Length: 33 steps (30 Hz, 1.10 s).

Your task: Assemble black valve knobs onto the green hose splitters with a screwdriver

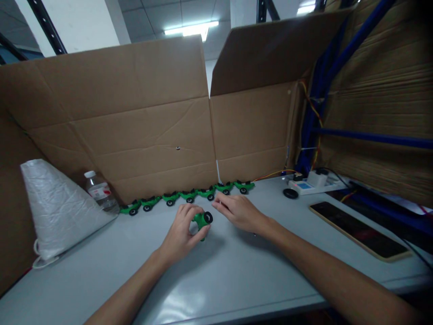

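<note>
My left hand (182, 232) is closed around a small green toy vehicle (202, 220) and holds it just above the table. One black wheel on the toy faces up and to the right; part of its body is behind my fingers. Close by on the right, my right hand (238, 210) has its thumb and forefinger pinched together, apart from the toy. A tiny pale bit shows at those fingertips, too small to name. Behind both hands, a row of similar green toy vehicles (171, 198) with black wheels stands along the cardboard.
Cardboard walls (152, 135) surround the grey table (216, 280). At left are a silvery-white bag (57, 212) and a plastic bottle (100, 192). On the right lie a phone (358, 230), a black round piece (290, 193) and a power strip (314, 183) with cables. A tiny dark bit (255, 234) lies below my right wrist.
</note>
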Tool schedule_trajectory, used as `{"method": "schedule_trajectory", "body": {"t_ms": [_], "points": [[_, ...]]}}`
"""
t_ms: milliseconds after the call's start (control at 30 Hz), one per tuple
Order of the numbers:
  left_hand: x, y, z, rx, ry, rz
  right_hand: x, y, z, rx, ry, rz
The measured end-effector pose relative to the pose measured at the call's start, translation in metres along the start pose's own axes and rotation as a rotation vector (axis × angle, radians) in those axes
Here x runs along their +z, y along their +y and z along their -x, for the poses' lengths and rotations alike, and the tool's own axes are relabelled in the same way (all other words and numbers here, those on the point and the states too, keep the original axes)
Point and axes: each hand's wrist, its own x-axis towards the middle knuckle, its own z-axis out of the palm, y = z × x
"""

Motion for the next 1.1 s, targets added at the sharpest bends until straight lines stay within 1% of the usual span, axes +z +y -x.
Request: {"method": "schedule_trajectory", "body": {"t_ms": [67, 100, 200, 333, 433, 500, 600, 700, 800, 900, 967, 1100], "points": [[0.001, -0.002, 0.000, -0.006, 0.014, -0.005, 0.000, -0.003, 0.001, -0.009, -0.020, 0.016], [0.001, -0.003, -0.001, -0.012, 0.018, -0.002, -0.001, -0.003, 0.001, 0.009, -0.028, 0.050], [0.000, -0.004, 0.000, -0.048, 0.020, 0.020, -0.007, 0.002, -0.001, 0.135, -0.058, 0.206], [0.002, -0.005, 0.002, -0.115, 0.015, 0.057, -0.016, 0.026, -0.004, 0.342, -0.128, 0.364], [0.004, -0.008, 0.003, -0.166, 0.036, 0.063, -0.021, 0.047, -0.004, 0.518, -0.208, 0.386], [0.005, -0.010, 0.004, -0.213, 0.069, 0.068, -0.021, 0.059, -0.002, 0.565, -0.244, 0.389], [0.006, -0.013, 0.002, -0.278, 0.116, 0.114, -0.019, 0.069, 0.002, 0.593, -0.314, 0.386], [0.007, -0.018, 0.000, -0.340, 0.153, 0.193, -0.015, 0.072, 0.004, 0.596, -0.374, 0.379], [0.009, -0.024, -0.003, -0.402, 0.212, 0.304, -0.011, 0.072, 0.004, 0.578, -0.397, 0.365], [0.013, -0.031, -0.003, -0.449, 0.224, 0.414, -0.009, 0.073, 0.004, 0.556, -0.401, 0.345], [0.014, -0.034, -0.003, -0.456, 0.223, 0.426, -0.009, 0.072, 0.004, 0.546, -0.399, 0.331], [0.014, -0.034, -0.001, -0.401, 0.203, 0.346, -0.010, 0.070, 0.004, 0.543, -0.370, 0.323]]}}
